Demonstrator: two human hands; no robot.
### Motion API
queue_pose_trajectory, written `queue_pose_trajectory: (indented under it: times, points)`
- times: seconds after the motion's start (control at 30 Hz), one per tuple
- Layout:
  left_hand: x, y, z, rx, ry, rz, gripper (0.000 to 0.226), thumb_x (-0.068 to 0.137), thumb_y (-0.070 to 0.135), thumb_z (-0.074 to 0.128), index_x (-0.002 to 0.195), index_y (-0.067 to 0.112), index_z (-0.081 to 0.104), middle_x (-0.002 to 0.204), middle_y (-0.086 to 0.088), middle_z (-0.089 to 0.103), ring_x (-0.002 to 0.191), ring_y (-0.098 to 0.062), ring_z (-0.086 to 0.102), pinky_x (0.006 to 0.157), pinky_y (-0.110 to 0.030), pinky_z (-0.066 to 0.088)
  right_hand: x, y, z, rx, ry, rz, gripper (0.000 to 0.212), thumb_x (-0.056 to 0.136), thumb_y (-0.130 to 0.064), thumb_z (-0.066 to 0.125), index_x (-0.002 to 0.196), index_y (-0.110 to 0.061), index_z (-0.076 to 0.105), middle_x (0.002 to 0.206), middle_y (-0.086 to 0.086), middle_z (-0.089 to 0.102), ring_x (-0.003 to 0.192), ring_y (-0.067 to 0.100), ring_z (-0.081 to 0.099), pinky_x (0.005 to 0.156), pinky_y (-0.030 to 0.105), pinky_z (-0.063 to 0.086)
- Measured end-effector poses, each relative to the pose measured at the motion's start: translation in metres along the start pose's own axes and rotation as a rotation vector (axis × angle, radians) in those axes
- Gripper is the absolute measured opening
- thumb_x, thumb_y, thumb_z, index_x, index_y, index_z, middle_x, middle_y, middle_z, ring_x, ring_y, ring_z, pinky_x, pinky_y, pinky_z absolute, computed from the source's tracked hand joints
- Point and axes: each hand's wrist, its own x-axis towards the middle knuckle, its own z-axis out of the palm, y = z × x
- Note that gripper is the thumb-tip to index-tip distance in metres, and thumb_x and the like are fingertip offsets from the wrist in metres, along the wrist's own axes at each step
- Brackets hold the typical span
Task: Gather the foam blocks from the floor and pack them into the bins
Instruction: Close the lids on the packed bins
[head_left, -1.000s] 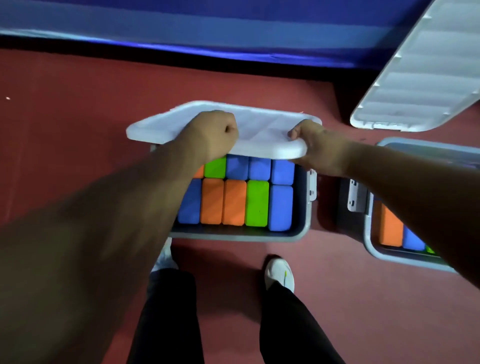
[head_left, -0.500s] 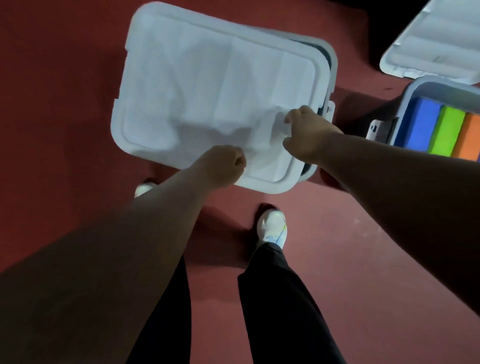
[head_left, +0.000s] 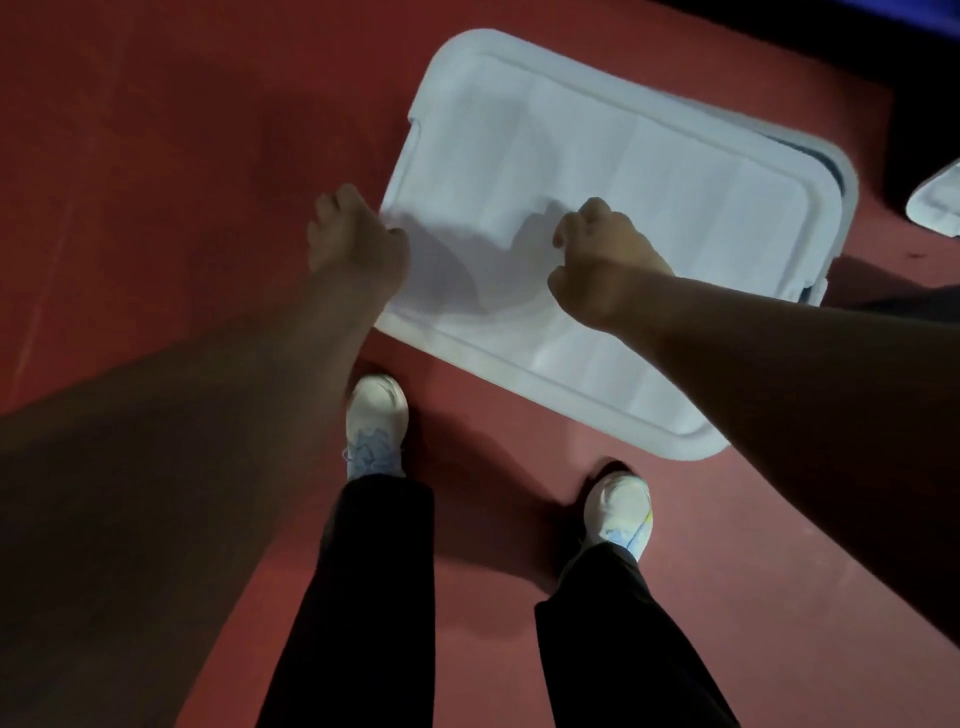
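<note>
One white lid (head_left: 649, 182): left hand (head_left: 353, 244) curled at its edge, seemingly gripping; right hand (head_left: 597, 260) curled atop, hold unclear.

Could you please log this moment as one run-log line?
lid: laid over bin | left hand: curled at lid's left edge, grip unclear | right hand: curled, resting on lid top

Shows a white lid (head_left: 649, 171) with faint ribbed panels, a dark grey bin (head_left: 827, 156) rim, a dull red floor (head_left: 156, 156), black trousers (head_left: 374, 597), white shoes (head_left: 376, 410) with pale blue laces, a yellow streak on the right one, and a second lid (head_left: 937, 202), also white.
</note>
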Motion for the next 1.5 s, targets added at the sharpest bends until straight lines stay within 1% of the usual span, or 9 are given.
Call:
queue_pose_trajectory:
  times: [0.1, 0.27, 0.5, 0.67, 0.93, 1.07, 1.17, 1.4, 1.5]
  points:
    - [0.018, -0.014, 0.007, -0.058, -0.2, 0.041, 0.054, 0.097, 0.03, 0.056, 0.147, 0.012, 0.05, 0.145, -0.013, 0.056, 0.132, -0.036, 0.054, 0.105, -0.037, 0.041, 0.021, -0.026, 0.003, -0.045, 0.011, -0.017, 0.037, 0.087, -0.017, 0.052, 0.124, -0.013, 0.056, 0.127, 0.006, 0.046, 0.114, 0.031, 0.048, 0.096, 0.044, 0.05]
    - [0.019, -0.018, 0.018, -0.071, -0.241, 0.229, 0.044, 0.098, 0.025, 0.066, 0.139, 0.013, 0.056, 0.138, -0.012, 0.061, 0.124, -0.033, 0.059, 0.1, -0.035, 0.045, 0.048, -0.05, 0.004, -0.093, 0.028, -0.034, 0.038, 0.086, -0.018, 0.052, 0.123, -0.011, 0.055, 0.124, 0.01, 0.047, 0.113, 0.033, 0.048, 0.094, 0.045, 0.049]
    - [0.029, -0.027, 0.022, -0.095, -0.213, 0.241, 0.047, 0.092, 0.03, 0.071, 0.136, 0.027, 0.055, 0.128, -0.002, 0.064, 0.113, -0.025, 0.063, 0.085, -0.03, 0.046, 0.076, -0.067, 0.005, -0.148, 0.07, -0.079, 0.039, 0.085, -0.021, 0.055, 0.123, -0.011, 0.054, 0.117, 0.011, 0.045, 0.105, 0.033, 0.048, 0.088, 0.044, 0.051]
    - [0.041, -0.031, 0.024, -0.208, -0.29, 0.253, 0.045, 0.087, 0.027, 0.077, 0.127, 0.023, 0.057, 0.12, -0.002, 0.066, 0.107, -0.026, 0.063, 0.091, -0.042, 0.054, 0.094, -0.077, 0.013, -0.169, 0.105, -0.126, 0.045, 0.089, -0.039, 0.06, 0.127, -0.015, 0.052, 0.12, 0.011, 0.045, 0.108, 0.034, 0.048, 0.088, 0.043, 0.049]
    - [0.046, -0.033, 0.036, -0.204, -0.192, 0.259, 0.036, 0.086, 0.032, 0.072, 0.119, 0.026, 0.06, 0.114, 0.0, 0.057, 0.102, -0.021, 0.059, 0.088, -0.03, 0.049, 0.115, -0.075, 0.017, -0.098, 0.142, -0.059, 0.051, 0.091, -0.047, 0.064, 0.128, -0.016, 0.048, 0.122, 0.01, 0.046, 0.108, 0.033, 0.051, 0.091, 0.046, 0.049]
    - [0.07, -0.02, 0.032, -0.355, -0.213, 0.101, 0.068, 0.065, 0.061, 0.075, 0.12, 0.026, 0.057, 0.118, -0.004, 0.062, 0.096, -0.022, 0.068, 0.088, -0.043, 0.059, 0.123, -0.074, 0.021, -0.045, 0.087, 0.0, 0.052, 0.092, -0.05, 0.066, 0.129, -0.016, 0.049, 0.128, 0.009, 0.047, 0.115, 0.033, 0.05, 0.095, 0.048, 0.048]
    - [0.086, -0.007, 0.026, -0.35, -0.309, 0.057, 0.086, 0.073, 0.056, 0.085, 0.137, 0.012, 0.049, 0.12, -0.002, 0.062, 0.101, -0.022, 0.066, 0.087, -0.039, 0.058, 0.123, -0.073, 0.025, -0.022, 0.125, 0.006, 0.049, 0.093, -0.049, 0.067, 0.127, -0.017, 0.053, 0.127, 0.007, 0.048, 0.116, 0.031, 0.05, 0.096, 0.046, 0.049]
    - [0.098, 0.009, 0.017, -0.169, -0.291, 0.167, 0.026, 0.076, 0.034, 0.084, 0.084, 0.016, 0.068, 0.077, 0.001, 0.071, 0.073, -0.019, 0.071, 0.058, -0.027, 0.049, 0.12, -0.073, 0.033, 0.11, 0.17, 0.042, 0.018, 0.096, -0.027, 0.061, 0.113, -0.021, 0.059, 0.114, -0.002, 0.046, 0.114, 0.024, 0.051, 0.09, 0.031, 0.043]
    - [0.086, 0.018, 0.022, -0.168, -0.186, 0.165, 0.014, 0.079, 0.021, 0.071, 0.087, 0.01, 0.071, 0.083, -0.005, 0.071, 0.079, -0.024, 0.071, 0.06, -0.026, 0.048, 0.115, -0.067, 0.029, 0.208, 0.129, 0.053, 0.031, 0.089, -0.01, 0.05, 0.114, -0.024, 0.062, 0.12, -0.003, 0.05, 0.113, 0.022, 0.054, 0.092, 0.031, 0.048]
